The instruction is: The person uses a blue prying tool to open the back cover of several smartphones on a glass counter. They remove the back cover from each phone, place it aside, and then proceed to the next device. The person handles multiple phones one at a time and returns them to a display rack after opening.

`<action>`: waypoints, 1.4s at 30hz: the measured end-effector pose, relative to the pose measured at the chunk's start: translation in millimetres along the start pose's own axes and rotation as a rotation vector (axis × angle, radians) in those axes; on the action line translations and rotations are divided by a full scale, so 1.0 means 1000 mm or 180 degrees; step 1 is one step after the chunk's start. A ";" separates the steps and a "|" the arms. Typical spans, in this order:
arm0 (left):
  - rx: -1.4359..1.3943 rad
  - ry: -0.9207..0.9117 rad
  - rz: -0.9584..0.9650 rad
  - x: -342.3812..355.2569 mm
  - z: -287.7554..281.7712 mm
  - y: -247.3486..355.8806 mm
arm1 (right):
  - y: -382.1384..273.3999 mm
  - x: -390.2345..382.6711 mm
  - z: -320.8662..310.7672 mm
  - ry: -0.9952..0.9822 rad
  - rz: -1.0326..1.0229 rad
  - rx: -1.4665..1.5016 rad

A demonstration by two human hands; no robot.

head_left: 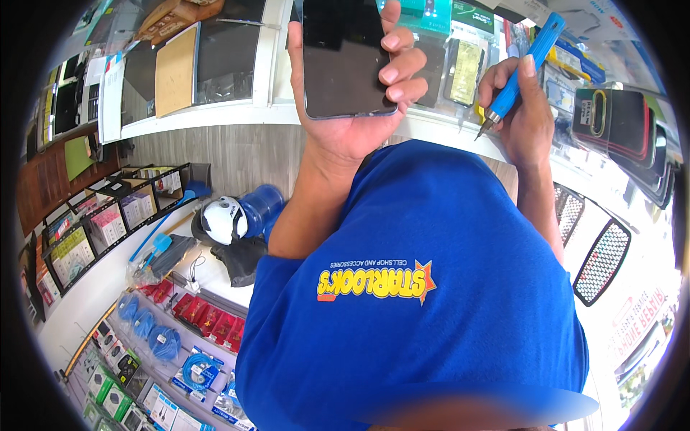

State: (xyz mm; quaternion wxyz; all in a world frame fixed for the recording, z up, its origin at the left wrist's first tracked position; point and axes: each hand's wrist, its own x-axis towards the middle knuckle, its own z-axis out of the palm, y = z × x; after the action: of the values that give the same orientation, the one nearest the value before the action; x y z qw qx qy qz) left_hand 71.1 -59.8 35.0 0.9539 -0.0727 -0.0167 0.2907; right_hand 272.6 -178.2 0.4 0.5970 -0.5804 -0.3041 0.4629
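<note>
My left hand (352, 136) grips a smartphone (345, 65) with a dark screen and rounded corners. The palm is behind it, the thumb lies along one side and the fingers curl round the other. The phone's top runs out of the picture. In my right hand (527, 115) is a blue, pen-shaped hand tool (521, 72), held tilted between thumb and fingers. Its thin metal tip points down toward the white edge of the counter (460, 140), apart from the phone. Whether the tip is a blade or a driver bit is too small to tell.
Flat packages (463, 72) lie on the counter behind my hands. Phone cases (618, 122) hang at the right. Open shelving (93, 230) with small boxes stands at the left. Near it are a white helmet (223, 219) and a blue water container (264, 208). Packaged cables (198, 370) hang lower left.
</note>
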 end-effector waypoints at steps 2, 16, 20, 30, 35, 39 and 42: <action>0.0058 0.0016 0.0176 -0.002 -0.001 -0.001 | 0.000 0.000 0.000 -0.0001 -0.0013 -0.0015; 0.0131 0.0000 0.0703 -0.006 0.010 -0.007 | -0.001 -0.002 0.003 -0.0054 -0.0054 -0.0015; 0.0066 0.0028 0.0653 -0.005 0.011 -0.007 | -0.002 -0.003 0.004 -0.0034 -0.0080 -0.0082; -0.0018 -0.0089 0.0461 -0.006 -0.001 -0.001 | -0.002 -0.002 0.004 0.0006 -0.0069 -0.0225; 0.0008 -0.0068 0.0469 -0.006 0.000 0.001 | -0.001 -0.002 0.004 0.0098 -0.0102 -0.0105; -0.0170 -0.0041 0.0451 -0.007 0.005 0.000 | -0.001 -0.001 0.003 -0.0033 -0.0158 0.0149; -0.0181 0.0109 0.0469 -0.011 0.008 -0.001 | 0.001 0.000 0.003 -0.0032 -0.0214 0.0207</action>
State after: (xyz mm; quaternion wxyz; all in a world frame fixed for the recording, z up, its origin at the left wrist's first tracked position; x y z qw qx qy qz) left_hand 62.4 -65.4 43.7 0.9276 -0.1057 -0.0033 0.3582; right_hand 269.7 -177.4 0.3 0.6292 -0.5479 -0.3112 0.4551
